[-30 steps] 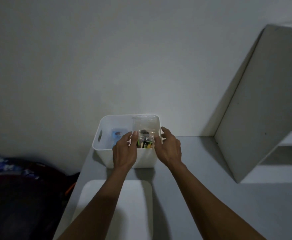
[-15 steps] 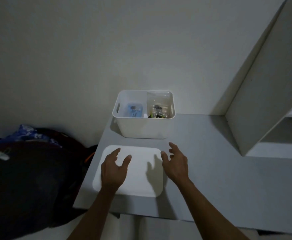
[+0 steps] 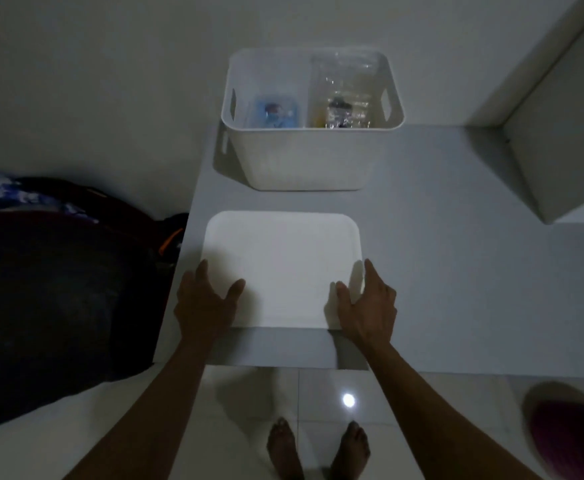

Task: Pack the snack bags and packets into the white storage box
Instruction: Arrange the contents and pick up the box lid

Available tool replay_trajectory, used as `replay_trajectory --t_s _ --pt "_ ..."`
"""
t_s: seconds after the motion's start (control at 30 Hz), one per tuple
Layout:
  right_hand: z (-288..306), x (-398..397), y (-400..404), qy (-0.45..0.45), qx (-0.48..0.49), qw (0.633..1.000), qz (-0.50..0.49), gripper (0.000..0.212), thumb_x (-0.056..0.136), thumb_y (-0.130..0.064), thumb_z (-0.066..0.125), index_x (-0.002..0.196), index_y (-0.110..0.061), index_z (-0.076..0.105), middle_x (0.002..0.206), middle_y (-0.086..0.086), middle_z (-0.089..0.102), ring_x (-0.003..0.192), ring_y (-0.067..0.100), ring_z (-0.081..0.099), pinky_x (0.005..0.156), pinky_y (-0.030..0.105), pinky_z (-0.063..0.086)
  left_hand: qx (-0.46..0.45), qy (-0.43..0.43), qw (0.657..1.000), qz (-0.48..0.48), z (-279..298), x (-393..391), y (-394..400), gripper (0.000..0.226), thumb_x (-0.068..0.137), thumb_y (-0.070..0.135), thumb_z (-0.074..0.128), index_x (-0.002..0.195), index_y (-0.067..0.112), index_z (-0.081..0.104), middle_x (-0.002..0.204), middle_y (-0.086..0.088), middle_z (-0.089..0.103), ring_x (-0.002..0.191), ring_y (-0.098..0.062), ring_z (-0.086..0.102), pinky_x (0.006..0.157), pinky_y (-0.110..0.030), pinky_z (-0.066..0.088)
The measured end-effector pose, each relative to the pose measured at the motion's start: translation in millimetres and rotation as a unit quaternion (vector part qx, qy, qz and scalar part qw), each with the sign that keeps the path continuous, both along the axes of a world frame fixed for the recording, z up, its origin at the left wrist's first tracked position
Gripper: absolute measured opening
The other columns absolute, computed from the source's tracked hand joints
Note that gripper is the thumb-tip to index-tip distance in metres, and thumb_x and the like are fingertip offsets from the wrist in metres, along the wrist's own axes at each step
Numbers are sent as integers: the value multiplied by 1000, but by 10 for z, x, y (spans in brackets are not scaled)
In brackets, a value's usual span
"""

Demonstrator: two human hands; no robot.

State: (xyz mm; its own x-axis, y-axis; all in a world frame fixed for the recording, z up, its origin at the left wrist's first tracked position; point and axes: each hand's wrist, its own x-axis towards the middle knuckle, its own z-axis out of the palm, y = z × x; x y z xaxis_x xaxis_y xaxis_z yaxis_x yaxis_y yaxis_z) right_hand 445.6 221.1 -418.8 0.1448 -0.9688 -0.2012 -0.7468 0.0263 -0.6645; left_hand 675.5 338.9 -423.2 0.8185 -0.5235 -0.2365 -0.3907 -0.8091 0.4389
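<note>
Dim light. White box stands at the back edge of the grey bench, against the wall, near the bench's left edge. Box is open. Inside, left half: a blue packet lying low. Right half: a clear bag leaning up the back wall of the box, with dark and yellow contents at its bottom; contents too blurred to identify.

White lid lies flat on the bench in front of the box, close to the front edge, clear of the box.

Left hand: open, fingers spread, at the lid's front-left corner; thumb lies over the lid surface, fingers along its left side. Right hand: open, fingers spread, at the front-right corner; thumb over the lid, index finger along its right side. Neither hand is closed on the lid; cannot tell whether the lid is lifted off the bench.

Dark bundle lies left of the bench. Bare feet on the tiled floor below the front edge.
</note>
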Motion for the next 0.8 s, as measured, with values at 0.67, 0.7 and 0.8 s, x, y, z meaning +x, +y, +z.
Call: replay_trajectory --t_s 0.67,0.7,0.8 --pt "310 -102 269 -133 38 989 -51 81 80 -38 79 147 -16 39 150 2 42 136 19 40 108 26 31 -111 58 992 29 327 -146 199 101 62 47 86 145 10 41 146 -17 38 134 -35 37 110 -45 33" --pt "416 -128 306 -133 28 989 -52 82 78 -38 81 146 -15 41 149 3 42 136 19 41 109 28 33 -116 57 991 25 452 -181 235 102 60 48 87 144 10 43 145 -17 40 133 -34 38 109 -44 34" --pt "822 -189 378 -110 -13 992 -53 85 74 -44 82 144 -16 45 153 6 38 139 23 38 111 38 35 -151 48 987 12 876 -299 315 100 58 48 89 139 6 50 142 -18 42 130 -33 40 107 -40 35"
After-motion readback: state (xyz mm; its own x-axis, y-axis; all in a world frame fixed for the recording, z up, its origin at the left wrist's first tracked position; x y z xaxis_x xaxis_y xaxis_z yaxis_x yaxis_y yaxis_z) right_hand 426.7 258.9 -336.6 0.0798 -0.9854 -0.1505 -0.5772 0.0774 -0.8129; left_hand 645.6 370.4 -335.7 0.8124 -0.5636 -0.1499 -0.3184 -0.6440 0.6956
